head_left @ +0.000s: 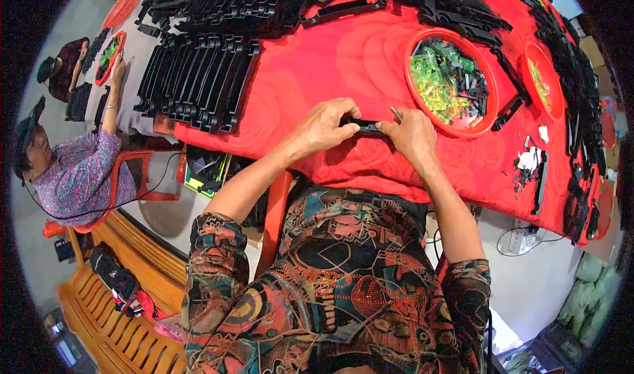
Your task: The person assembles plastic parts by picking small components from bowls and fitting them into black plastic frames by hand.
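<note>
Both hands hold a short black plastic part [368,126] level above the near edge of the red-covered table [323,63]. My left hand [325,127] is closed on its left end, thumb and fingers pinching it. My right hand [409,137] grips the other end. A thin stick-like thing [396,114] pokes up from the right-hand fingers; its kind is too small to make out. Just beyond my right hand stands a round red basket [411,86] holding small yellow-green clear pieces [436,76] and small black pieces [472,83].
Long black plastic parts [198,76] lie in rows at the left and in heaps along the far side. Another red basket [558,103] and black scraps [525,166] are at the right. A person [86,176] sits at the left, near a wooden bench [109,301].
</note>
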`<state>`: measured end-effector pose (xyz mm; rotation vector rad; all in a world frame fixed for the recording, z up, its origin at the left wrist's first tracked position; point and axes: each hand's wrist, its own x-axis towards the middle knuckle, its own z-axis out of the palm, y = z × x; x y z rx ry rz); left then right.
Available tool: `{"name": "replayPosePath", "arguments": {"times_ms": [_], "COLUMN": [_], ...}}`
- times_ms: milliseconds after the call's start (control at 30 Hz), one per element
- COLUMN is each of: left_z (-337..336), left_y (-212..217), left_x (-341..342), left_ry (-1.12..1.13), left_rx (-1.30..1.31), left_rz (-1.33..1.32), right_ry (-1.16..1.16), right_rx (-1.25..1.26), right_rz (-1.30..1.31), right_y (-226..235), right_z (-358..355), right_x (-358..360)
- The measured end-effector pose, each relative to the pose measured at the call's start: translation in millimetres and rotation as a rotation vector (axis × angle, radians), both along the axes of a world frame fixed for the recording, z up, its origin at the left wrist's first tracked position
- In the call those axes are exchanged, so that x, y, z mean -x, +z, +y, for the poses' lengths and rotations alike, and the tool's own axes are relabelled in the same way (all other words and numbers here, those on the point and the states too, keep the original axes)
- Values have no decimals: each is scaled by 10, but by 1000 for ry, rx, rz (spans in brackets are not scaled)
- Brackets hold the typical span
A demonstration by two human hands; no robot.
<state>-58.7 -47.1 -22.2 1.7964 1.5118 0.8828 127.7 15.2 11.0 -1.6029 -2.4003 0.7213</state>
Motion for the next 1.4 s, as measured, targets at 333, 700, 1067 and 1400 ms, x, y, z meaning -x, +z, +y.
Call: {"name": "replayPosePath", "arguments": {"times_ms": [333,700,1067,1400], "left_z": [62,133,132,133], "left_y": [14,-46,1,-16], "left_x": [9,6,4,-20], "left_ry": [-16,21,36,49], "left_rx": [82,125,108,113], "left_rz": [-64,-21,-42,-31], "right_ry": [-10,-18,-67,-48], "right_rx": [61,203,364,147], "right_rz": [209,288,410,203], "right_y": [-212,-206,-206,-161], "right_z": [24,97,170,109], "right_x": [-152,-157,-221,-110]}}
